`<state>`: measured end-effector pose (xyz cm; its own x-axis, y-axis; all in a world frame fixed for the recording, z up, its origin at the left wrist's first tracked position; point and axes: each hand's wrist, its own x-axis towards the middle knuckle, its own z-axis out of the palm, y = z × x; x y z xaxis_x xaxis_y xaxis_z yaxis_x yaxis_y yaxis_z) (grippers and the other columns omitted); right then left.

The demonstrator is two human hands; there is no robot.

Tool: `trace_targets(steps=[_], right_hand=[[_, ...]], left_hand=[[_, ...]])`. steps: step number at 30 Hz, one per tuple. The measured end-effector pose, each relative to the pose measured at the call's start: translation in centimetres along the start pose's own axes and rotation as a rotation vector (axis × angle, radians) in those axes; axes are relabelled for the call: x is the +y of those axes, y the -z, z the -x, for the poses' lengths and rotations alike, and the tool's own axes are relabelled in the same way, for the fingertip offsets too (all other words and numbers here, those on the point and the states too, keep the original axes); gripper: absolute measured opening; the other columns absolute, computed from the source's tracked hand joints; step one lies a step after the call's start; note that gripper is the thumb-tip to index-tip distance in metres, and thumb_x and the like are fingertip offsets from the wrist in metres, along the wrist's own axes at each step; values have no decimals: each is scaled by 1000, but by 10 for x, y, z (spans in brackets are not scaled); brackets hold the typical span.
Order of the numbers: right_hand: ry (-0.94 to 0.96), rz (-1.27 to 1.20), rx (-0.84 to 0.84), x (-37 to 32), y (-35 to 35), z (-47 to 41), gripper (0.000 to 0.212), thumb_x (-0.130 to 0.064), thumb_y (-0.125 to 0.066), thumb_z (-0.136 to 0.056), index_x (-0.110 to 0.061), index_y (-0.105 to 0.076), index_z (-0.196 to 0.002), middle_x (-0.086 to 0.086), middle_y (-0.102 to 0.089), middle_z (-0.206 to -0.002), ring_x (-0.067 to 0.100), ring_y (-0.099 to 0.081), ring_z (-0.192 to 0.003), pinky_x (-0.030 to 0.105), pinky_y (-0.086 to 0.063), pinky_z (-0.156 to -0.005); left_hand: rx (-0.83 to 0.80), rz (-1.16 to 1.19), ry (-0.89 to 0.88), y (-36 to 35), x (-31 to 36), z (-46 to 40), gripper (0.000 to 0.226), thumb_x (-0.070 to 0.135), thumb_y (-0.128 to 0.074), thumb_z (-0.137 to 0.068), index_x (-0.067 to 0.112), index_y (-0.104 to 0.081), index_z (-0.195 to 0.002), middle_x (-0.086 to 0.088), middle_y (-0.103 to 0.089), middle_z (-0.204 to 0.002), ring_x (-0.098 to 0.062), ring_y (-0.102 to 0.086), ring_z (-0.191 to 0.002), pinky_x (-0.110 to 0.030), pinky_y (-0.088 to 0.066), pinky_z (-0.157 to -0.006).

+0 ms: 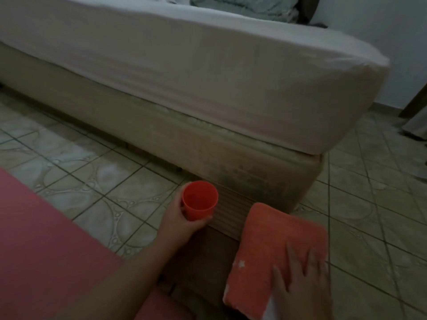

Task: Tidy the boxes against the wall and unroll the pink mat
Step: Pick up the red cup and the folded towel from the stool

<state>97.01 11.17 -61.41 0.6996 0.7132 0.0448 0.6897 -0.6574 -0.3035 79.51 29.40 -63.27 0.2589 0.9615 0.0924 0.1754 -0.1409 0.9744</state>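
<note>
The pink mat (46, 250) lies flat on the tiled floor at the lower left. My left hand (184, 218) grips an orange-red plastic cup (200, 199) just above the floor, close to the bed base. My right hand (300, 285) lies on a folded orange towel (272, 245) at the lower right, fingers spread and straight; the thumb side is hidden under the towel's edge. No boxes are in view.
A bed with a white sheet (208, 72) and a beige base (208, 146) fills the middle and top. Patterned floor tiles (369, 204) stretch to the right of its corner. A white wall (381, 31) and a curtain (416, 121) are at the far right.
</note>
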Motion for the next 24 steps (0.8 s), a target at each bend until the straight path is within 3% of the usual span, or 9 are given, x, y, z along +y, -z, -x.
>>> trace_targets(steps=[2,6,10,19,24], right_hand=[[11,20,67,4,-9,2,64,-55,-36,-73,-28,-50,-129,32,-54,-128,53,-51,-113,62,-47,-79],[90,93,212,12,-27,7,63,-64,-8,-88,-41,-13,-146,34,-47,-131,50,-42,-119,49,-29,-107],[95,84,159,0,-21,11,61,-66,-5,-85,-50,-3,-144,43,-48,-124,59,-48,-111,63,-45,-84],[41,240,103,-1,-31,7,58,-66,-9,-85,-44,-24,-137,33,-47,-134,54,-48,-114,60,-47,-80],[57,260,146,2,-33,7,61,-65,-10,-85,-35,-28,-135,33,-48,-134,53,-50,-111,58,-48,-78]], left_hand=[[66,-14,8,31,1,-14,85,14,-86,-59,27,-42,-131,12,-56,-112,10,-52,-96,-9,-41,-75],[197,-97,35,107,-11,-48,81,11,-85,-60,29,-43,-127,10,-57,-105,-6,-56,-94,-20,-43,-74],[292,-182,97,166,-43,-77,82,7,-85,-58,26,-45,-128,-5,-57,-116,-25,-55,-105,-38,-45,-87],[319,-238,285,186,-128,-94,84,7,-85,-61,17,-42,-132,-17,-57,-124,-34,-56,-111,-37,-42,-85],[342,-164,360,185,-165,-96,94,24,-81,-39,24,-45,-125,-6,-59,-108,-25,-58,-100,-44,-48,-88]])
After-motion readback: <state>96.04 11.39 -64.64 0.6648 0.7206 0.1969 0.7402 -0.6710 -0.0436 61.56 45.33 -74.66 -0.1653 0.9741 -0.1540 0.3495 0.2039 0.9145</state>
